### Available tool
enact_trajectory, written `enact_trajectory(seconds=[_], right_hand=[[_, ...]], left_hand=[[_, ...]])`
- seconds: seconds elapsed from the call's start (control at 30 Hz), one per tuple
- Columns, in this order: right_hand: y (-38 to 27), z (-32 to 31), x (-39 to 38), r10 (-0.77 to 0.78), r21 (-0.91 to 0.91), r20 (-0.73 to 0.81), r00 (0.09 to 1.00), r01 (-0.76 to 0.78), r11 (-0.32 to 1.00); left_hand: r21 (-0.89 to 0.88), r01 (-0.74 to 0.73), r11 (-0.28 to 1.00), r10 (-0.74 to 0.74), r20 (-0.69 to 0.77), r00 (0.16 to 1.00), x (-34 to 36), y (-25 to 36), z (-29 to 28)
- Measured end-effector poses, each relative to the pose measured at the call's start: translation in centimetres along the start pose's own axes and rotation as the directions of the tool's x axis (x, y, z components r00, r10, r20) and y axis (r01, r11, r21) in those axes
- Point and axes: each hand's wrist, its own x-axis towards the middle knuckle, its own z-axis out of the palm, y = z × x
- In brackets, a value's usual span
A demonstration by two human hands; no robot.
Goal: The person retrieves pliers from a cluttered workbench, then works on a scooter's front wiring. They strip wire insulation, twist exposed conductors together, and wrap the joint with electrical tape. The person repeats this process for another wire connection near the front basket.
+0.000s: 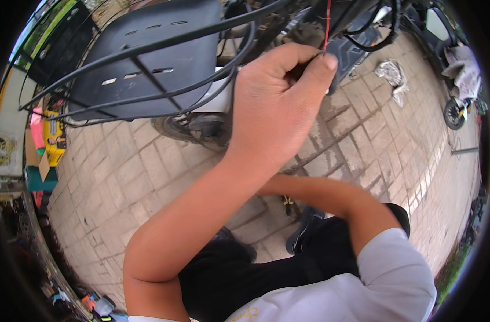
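Observation:
A thin red wire [327, 27] runs down from among the black parts of a scooter [304, 32] at the top. The thumb and forefinger of my left hand [282, 91] are pinched on its lower end. My right forearm [315, 192] passes behind my left arm, which covers the right hand, so its fingers do not show. Left of my left hand is the scooter's black basket [143, 53], with its metal rails and slotted panel. Dark cables [376, 40] hang to the right of the wire.
Below the basket shows a wheel [194, 127]. Brick paving [116, 182] covers the ground. A crumpled cloth [392, 78] lies to the right, and another scooter [441, 32] stands beyond it. At the left are cardboard and coloured boxes [54, 137]. A small yellowish tool [288, 201] lies near my feet.

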Motion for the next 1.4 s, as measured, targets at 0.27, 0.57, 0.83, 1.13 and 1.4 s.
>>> enact_trajectory(seconds=[0.27,0.57,0.83,1.13,1.4], right_hand=[[-5.2,9.9,7.1,0.021,-0.135,-0.066,0.998,-0.030,0.990],[-8.2,-12.2,-1.0,-0.078,0.386,0.268,0.960,-0.032,0.922],[-14.4,-38.6,-14.2,-0.055,0.911,-0.100,0.993,0.114,0.397],[-14.0,-41.3,-12.0,-0.019,0.569,-0.607,0.795,0.451,0.688],[-12.7,-40.7,-12.0,-0.093,0.173,-0.708,0.700,0.299,0.938]], left_hand=[[0.181,0.067,0.981,-0.059,-0.049,0.997,-0.4,0.4,-0.4],[-0.259,0.192,0.947,-0.193,0.020,0.981,-0.5,-0.7,0.5],[-0.345,0.243,0.906,-0.220,0.104,0.970,-0.3,-1.3,-0.2],[-0.548,0.184,0.816,-0.158,0.095,0.983,-1.5,-1.2,-0.7],[0.098,-0.211,0.972,0.195,0.152,0.969,-2.4,-1.4,-1.5]])
